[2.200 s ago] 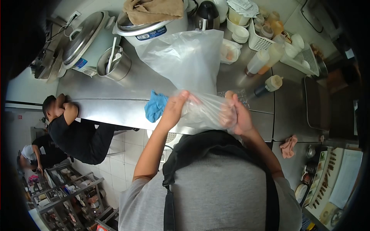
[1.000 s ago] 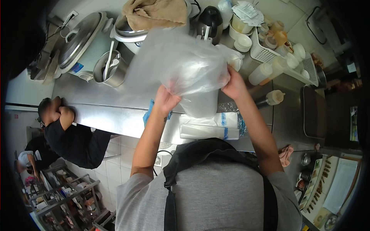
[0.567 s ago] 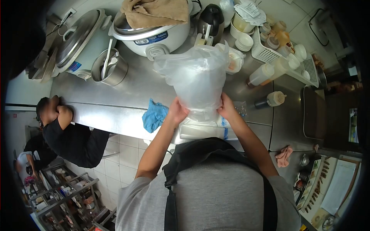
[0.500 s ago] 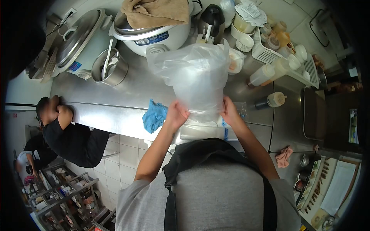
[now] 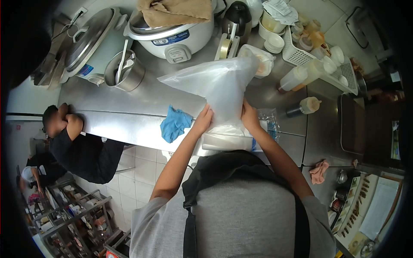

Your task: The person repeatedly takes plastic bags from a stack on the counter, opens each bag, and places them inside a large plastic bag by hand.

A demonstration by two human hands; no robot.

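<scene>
A clear plastic bag (image 5: 223, 92) stands up between my hands, wide and puffed at the top, its upper left corner pointing out to the side. My left hand (image 5: 204, 119) pinches its left edge low down. On the opposite edge my right hand (image 5: 249, 115) grips the bag with fingers partly hidden behind the plastic. Below, near my body, lies a stack of flat plastic bags (image 5: 228, 141) with some blue print. A crumpled blue cloth (image 5: 175, 124) rests on the steel counter (image 5: 150, 92) left of my left hand.
Two rice cookers (image 5: 172, 41) and a steel pot (image 5: 125, 73) with utensils stand at the back left. A tape dispenser (image 5: 225, 48) sits behind the bag. Sauce bottles (image 5: 294, 79) and a white basket (image 5: 297, 55) are at right. Two people (image 5: 86, 150) are at far left.
The bag has narrowed and flattened, its top left corner now drawn to a point. Both hands have risen slightly on the bag and come closer together.
</scene>
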